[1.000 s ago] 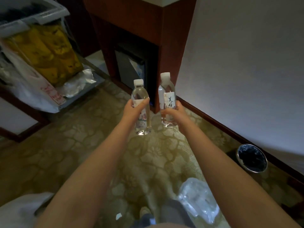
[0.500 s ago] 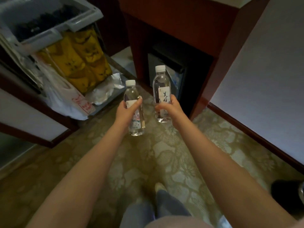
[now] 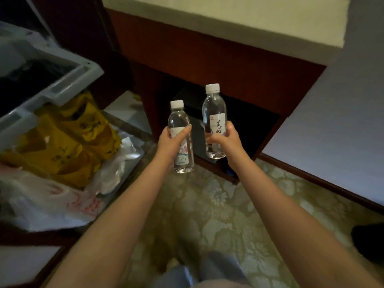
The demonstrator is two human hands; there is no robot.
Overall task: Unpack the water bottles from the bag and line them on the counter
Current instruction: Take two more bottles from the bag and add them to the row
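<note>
Head view: left hand wraps the left bottle at mid-body, thumb across the label; right hand wraps the right bottle the same way, fingers curled round it; both grips closed and full, no free hand.

Both bottles upright, caps up, long axis vertical, side by side but apart, not touching; the right bottle is held higher and further forward.

Key relation: counter lies ahead of and above both hands, its pale top running across the upper frame; the right bottle is nearer to it, so I judge the right hand sets down first. The move is lift and reach forward, bases going down flat.

In the way: the dark wood cabinet front under the counter edge; bottles must clear that lip. A dark box sits in the niche behind the bottles, not on the path.

Left side: grey cart bin, yellow bag under it, white plastic bag nearer; can't tell which bag is the source. Wall to the right; patterned carpet below.

No bottles visible on the counter yet.
</note>
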